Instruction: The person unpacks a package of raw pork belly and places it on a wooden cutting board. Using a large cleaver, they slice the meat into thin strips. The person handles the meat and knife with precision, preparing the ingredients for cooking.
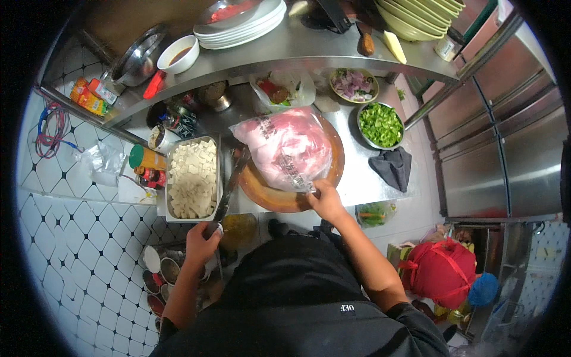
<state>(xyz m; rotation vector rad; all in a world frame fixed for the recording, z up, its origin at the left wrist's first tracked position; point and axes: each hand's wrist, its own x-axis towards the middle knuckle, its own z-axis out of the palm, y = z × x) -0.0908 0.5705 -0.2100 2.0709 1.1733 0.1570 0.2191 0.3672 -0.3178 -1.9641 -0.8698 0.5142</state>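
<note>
On a round wooden cutting board [263, 200] lies a large piece of raw pink meat [294, 143] inside a clear plastic bag that bears dark printing. My right hand [326, 203] pinches the bag's near right corner between thumb and fingers. In my left hand [204, 244] is the handle of a long dark knife [230, 189]. Its blade, seen nearly edge-on, points away from me between the board and a metal tray [220, 178]. Pale cubes that look like tofu [192, 174] fill that tray. Where the knife's tip ends against the bag, I cannot tell exactly.
A bowl of chopped green peppers [381, 125], a bowl of cut purple onion [354, 85] and a dark cloth [391, 168] sit to the right. Overhead runs a steel shelf [285, 62] with white plates [250, 33] and green bowls [415, 22]. Bottles and jars [151, 176] stand left.
</note>
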